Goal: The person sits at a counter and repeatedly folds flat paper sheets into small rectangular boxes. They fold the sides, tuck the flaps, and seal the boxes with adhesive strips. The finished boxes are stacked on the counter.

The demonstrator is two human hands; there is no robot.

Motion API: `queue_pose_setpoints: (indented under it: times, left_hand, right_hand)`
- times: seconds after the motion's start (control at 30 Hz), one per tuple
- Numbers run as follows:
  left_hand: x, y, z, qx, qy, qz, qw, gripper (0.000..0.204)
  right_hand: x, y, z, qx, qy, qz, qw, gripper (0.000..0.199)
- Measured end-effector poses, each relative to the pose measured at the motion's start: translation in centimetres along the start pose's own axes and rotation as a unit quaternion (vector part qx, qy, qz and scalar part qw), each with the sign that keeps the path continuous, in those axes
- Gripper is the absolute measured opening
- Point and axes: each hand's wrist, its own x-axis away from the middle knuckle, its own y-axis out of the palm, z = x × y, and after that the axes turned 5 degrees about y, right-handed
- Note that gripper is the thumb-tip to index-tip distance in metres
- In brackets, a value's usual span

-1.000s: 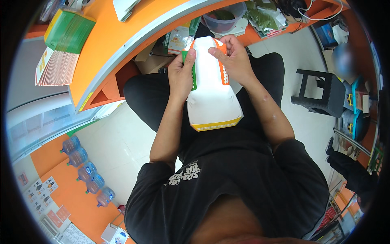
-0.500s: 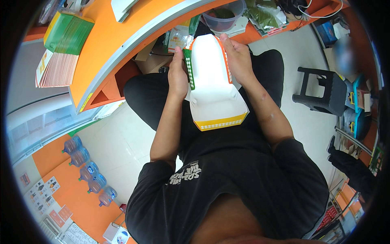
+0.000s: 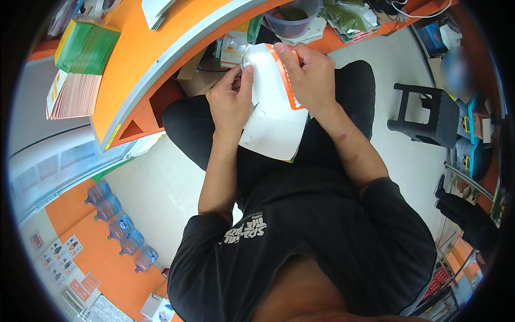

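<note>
Above my lap I hold a paper food box (image 3: 273, 124), white inside, with an orange checked side wall along its right. Its near panel lies slanted and spread flat, with a thin yellow-green edge at the lower corner. My left hand (image 3: 230, 104) pinches the box's left edge, thumb on the white inner face, fingers curled behind. My right hand (image 3: 312, 80) grips the orange wall at the far right, thumb along its top and fingers wrapped around the outside. The box's underside and the fingertips beneath it are hidden.
On the orange counter (image 3: 161, 40) at left lies a stack of folded green and yellow cartons (image 3: 88, 51). A clear plastic tub (image 3: 292, 24) stands beyond the box. At right is a black stool (image 3: 426, 115); a person's dark-clothed leg (image 3: 466, 220) shows below it. Several water jugs (image 3: 122, 228) line the left.
The box has tilted, and its near end, raised with yellow showing before, now lies flatter and skewed. The left green wall is no longer visible. My left hand has curled round the edge.
</note>
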Motion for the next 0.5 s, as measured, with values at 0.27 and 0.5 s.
queue_pose_setpoints:
  times: [0.27,0.5]
  left_hand:
    - [-0.6,-0.5,-1.2,-0.169,0.114,0.007,0.979,0.021]
    - [-1.8,-0.9,-1.1,0.098,-0.025,-0.049,0.994,0.026]
  right_hand:
    - [1.1,0.2,-2.0,0.113,-0.13,0.045,0.984,0.042]
    - [0.1,-0.5,-1.5,0.037,-0.085,0.064,0.994,0.044]
